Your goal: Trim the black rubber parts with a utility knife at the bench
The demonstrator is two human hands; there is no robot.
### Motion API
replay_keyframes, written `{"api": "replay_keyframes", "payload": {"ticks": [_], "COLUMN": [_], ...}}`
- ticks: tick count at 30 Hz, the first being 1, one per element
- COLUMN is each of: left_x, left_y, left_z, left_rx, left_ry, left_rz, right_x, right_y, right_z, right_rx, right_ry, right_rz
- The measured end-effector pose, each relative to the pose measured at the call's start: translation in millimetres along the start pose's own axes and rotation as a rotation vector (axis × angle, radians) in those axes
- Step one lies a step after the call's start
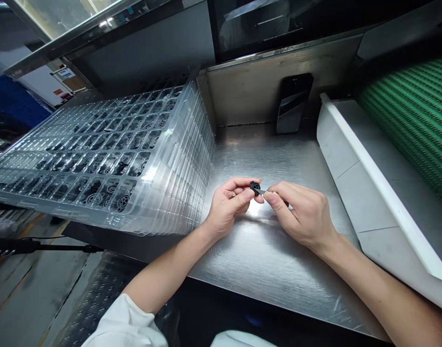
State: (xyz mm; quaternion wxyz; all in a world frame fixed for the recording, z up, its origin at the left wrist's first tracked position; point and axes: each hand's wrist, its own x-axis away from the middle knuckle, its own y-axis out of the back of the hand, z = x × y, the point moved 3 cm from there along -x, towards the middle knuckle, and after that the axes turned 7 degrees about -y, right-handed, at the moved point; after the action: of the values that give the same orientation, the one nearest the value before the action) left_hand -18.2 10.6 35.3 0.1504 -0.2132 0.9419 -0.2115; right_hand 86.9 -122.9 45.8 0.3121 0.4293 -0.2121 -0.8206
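— Nearest the camera? White sleeve [125, 325] at the bottom edge, two bare forearms reaching out over the brushed steel worktop [264, 260].

— And the hands? Met above the middle of the worktop. Left hand [228, 205] curled, thumb and forefinger pinched shut on a small black round part [256, 187]. Right hand [302, 214] closed around a thin metal blade [263, 192], tip touching the part. Could not tell how much of the blade lay hidden in the fist.

— To the left? Stack of clear plastic trays [108, 159], tilted, its corner just beside the left hand, many pockets filled with similar black round parts.

— To the right? White sloped chute [372, 183], then a green ribbed belt [419, 115] beyond it.

— Farthest back? Dark phone [293, 103] propped upright against the steel back wall [242, 91], well apart from both hands.
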Motion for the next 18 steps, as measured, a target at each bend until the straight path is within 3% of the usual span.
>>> {"api": "replay_keyframes", "payload": {"ticks": [18], "left_x": [1.6], "left_y": [0.3], "left_z": [-0.4], "left_rx": [-0.036], "left_ry": [0.01], "left_rz": [-0.001], "right_x": [-0.5], "right_y": [1.2], "right_z": [-0.2], "right_rx": [0.016], "right_ry": [0.006], "right_rz": [-0.028]}}
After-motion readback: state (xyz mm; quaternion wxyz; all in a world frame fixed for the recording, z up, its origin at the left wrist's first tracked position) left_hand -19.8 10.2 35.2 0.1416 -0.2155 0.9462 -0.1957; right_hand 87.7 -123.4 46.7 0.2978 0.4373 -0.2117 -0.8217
